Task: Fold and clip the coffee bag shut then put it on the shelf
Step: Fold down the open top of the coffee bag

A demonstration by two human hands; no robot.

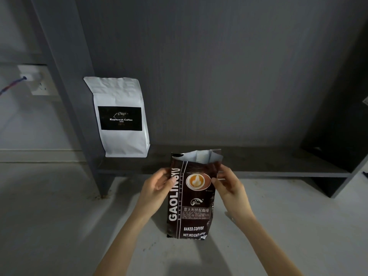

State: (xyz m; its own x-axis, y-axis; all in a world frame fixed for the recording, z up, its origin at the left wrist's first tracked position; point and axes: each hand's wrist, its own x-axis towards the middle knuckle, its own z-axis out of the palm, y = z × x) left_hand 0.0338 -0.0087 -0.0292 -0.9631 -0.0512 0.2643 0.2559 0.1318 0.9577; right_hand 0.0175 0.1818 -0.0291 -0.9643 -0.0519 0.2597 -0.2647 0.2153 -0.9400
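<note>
A dark brown coffee bag point(190, 208) with white lettering and a latte picture stands upright on the pale floor, its top open and showing the silver lining. My left hand point(159, 186) grips its upper left edge. My right hand point(229, 186) pinches its upper right edge, with something thin and pale showing between the fingers. Just behind the bag runs the low dark shelf point(258, 166). No clip is clearly in view.
A white coffee bag point(121, 118) with a black label stands at the shelf's left end against the dark upright post point(79, 116). A dark back panel rises behind the shelf. A wall socket point(33, 78) with a cable is at the far left.
</note>
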